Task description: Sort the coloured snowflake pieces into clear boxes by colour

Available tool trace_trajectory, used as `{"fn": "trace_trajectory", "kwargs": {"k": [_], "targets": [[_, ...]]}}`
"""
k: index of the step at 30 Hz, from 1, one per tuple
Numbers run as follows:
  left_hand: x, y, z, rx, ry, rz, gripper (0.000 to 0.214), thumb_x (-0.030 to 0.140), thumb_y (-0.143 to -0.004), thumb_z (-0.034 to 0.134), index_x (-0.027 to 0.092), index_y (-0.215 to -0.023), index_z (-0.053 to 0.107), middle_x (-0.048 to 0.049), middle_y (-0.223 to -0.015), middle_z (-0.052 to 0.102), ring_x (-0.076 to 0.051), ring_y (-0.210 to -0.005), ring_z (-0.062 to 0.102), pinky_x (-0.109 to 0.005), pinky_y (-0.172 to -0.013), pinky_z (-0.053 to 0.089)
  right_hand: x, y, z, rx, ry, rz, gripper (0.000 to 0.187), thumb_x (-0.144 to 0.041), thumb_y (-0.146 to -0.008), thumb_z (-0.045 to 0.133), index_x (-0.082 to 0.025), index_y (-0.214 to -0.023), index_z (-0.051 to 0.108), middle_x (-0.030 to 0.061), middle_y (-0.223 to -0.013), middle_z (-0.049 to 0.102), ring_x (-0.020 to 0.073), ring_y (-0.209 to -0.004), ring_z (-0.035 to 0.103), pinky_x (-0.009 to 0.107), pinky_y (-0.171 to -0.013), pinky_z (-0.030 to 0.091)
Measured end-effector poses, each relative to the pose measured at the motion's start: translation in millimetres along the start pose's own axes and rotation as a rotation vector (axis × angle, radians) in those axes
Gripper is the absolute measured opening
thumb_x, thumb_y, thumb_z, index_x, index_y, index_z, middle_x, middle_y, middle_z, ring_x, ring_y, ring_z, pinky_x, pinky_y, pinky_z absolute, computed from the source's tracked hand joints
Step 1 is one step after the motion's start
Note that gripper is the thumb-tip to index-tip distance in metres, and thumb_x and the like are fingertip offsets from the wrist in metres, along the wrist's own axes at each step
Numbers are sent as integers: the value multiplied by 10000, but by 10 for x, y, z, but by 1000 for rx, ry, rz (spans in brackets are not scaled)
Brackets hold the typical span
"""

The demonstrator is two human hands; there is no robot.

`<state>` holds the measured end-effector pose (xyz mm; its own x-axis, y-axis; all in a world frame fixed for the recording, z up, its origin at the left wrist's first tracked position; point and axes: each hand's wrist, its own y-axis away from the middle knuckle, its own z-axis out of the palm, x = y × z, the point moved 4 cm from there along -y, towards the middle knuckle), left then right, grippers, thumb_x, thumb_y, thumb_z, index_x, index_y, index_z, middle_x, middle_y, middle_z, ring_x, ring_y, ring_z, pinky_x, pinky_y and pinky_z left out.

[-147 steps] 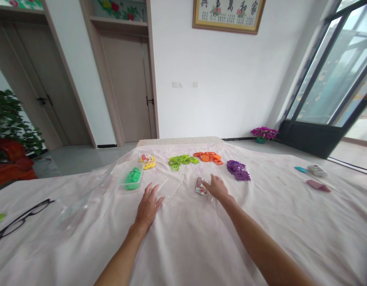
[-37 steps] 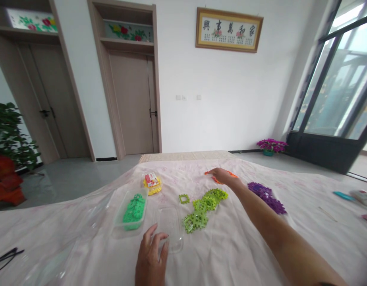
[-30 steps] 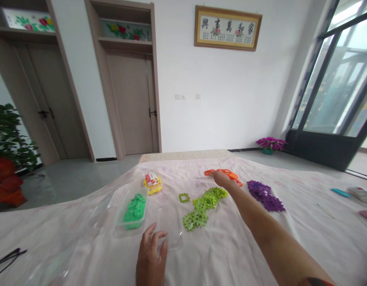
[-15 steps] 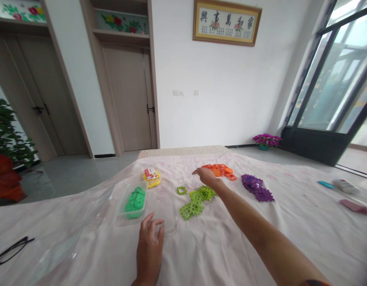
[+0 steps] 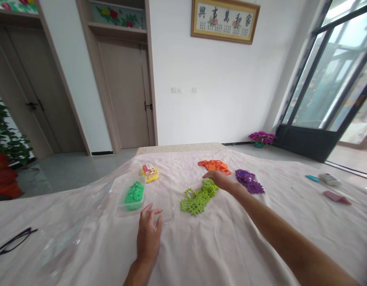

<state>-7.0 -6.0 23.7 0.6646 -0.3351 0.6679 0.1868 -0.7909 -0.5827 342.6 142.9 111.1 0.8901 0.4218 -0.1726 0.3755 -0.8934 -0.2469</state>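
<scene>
My left hand [image 5: 149,232] rests on the cloth with its fingers apart and slightly bent, holding nothing. Beside its fingertips lies a clear plastic lid or tray [image 5: 164,210]. Just beyond stands a clear container [image 5: 120,202] with green lattice pieces [image 5: 134,194] inside. My right hand [image 5: 221,180] reaches over the far end of a heap of lime-green lattice pieces [image 5: 197,201], fingers stretched to the left and touching or just above them; its thumb is hidden. Orange pieces [image 5: 211,165] lie right behind that hand, and purple pieces [image 5: 249,182] to its right.
A clear box of yellow pieces [image 5: 149,171] stands at the back left. Black-framed glasses [image 5: 15,242] and clear plastic sheets lie on the left. On the right are a blue item [image 5: 313,178], a white box [image 5: 330,179] and a pink item [image 5: 337,197].
My right hand has moved slightly right and nearer, from beside the orange pieces to the lime-green heap. The lime-green ring that lay apart now touches the heap. My left hand has barely moved.
</scene>
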Motion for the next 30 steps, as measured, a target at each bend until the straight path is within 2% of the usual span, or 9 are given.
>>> {"fn": "trace_trajectory", "kwargs": {"k": [4,8,12,18,30], "targets": [[-3,17,-13,-9,10,10,234,302,-882,502,218,-1012,678,-106,-1262,524,-268,-1236,520,-519,-1065,437,127,318,44,158,-195,-22,360,-204,-959,401,-246,-1122,719,44,-1162,718,193,-1096,646,304,-973,468],[-8,18,-5,-40,6,20,231,289,-891,492,217,-1022,668,-105,-1276,513,-266,-1252,505,-517,-1060,439,220,605,199,256,-318,25,363,-217,-950,388,-239,-1097,719,61,-1158,715,210,-1088,649,339,-977,480],[5,16,12,-74,-7,45,223,269,-894,487,217,-1030,655,-105,-1290,503,-262,-1264,490,-523,-1076,420,232,775,382,357,-379,31,372,-213,-941,390,-248,-1133,706,65,-1176,707,212,-1123,631,384,-1024,461],[25,23,12,-78,-31,58,220,255,-894,485,223,-1033,653,-100,-1301,501,-259,-1273,493,-502,-1069,434,195,884,587,394,-371,32,359,-221,-941,420,-284,-1148,707,59,-1225,683,211,-1176,599,391,-1057,448],[43,33,59,-107,-79,83,222,242,-899,479,236,-1059,632,-93,-1323,490,-265,-1278,484,-521,-1063,441,228,881,637,441,-431,-45,346,-239,-953,438,-287,-1166,707,63,-1213,685,230,-1146,612,448,-1023,474]]}}
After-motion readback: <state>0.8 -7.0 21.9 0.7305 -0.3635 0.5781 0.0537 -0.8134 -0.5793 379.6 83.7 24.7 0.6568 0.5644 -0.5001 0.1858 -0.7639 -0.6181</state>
